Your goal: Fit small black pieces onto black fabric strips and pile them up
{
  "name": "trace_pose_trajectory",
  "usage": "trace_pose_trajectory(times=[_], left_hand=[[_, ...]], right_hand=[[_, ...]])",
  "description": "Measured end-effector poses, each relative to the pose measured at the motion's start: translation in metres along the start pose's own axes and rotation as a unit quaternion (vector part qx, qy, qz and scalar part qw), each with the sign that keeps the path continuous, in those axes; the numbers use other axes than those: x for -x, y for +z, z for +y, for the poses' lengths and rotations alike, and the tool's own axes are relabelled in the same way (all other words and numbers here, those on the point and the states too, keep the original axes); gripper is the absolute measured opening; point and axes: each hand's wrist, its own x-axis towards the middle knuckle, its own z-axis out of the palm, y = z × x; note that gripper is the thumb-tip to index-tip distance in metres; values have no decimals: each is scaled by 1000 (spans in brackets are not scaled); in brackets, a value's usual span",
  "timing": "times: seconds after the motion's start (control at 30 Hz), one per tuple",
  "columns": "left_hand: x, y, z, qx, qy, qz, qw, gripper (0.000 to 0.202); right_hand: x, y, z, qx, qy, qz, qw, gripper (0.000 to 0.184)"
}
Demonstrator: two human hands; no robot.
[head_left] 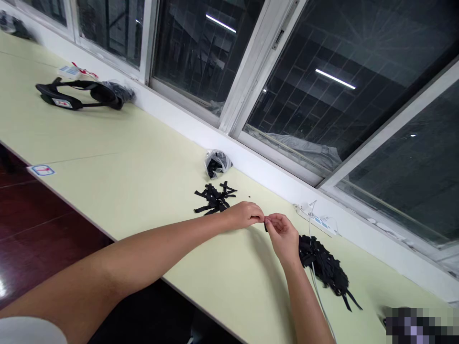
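Forearms outstretched, left hand [244,215] and right hand [284,235] pinching black strip [266,225]

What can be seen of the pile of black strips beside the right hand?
The pile of black strips is a loose heap of many short, flat pieces, apparently fabric tape, tangled and overlapping. It lies on the pale yellow table, just right of the right hand, which seems to touch its edge. A thin white cable crosses it. Two strips stick out at its right end.
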Motion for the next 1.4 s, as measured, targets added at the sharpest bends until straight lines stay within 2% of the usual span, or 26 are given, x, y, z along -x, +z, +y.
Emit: trace_pose_trajectory(times=[0.4, 0.83, 1.17, 1.4], left_hand=[[2, -1, 3, -4, -25, 13, 1000, 14], [1, 2, -1, -17, 15, 24, 999, 17], [2, 1, 5, 33, -72, 24, 997, 7], [3, 0, 10, 41, -88, 19, 995, 4]], right_hand=[[1, -3, -5, -5, -1, -35, 999, 33], [1, 0, -7, -75, 48, -45, 995, 40], [0, 0, 0, -36, 16, -44, 998, 36], [1, 3, -1, -41, 26, -30, 998, 37]])
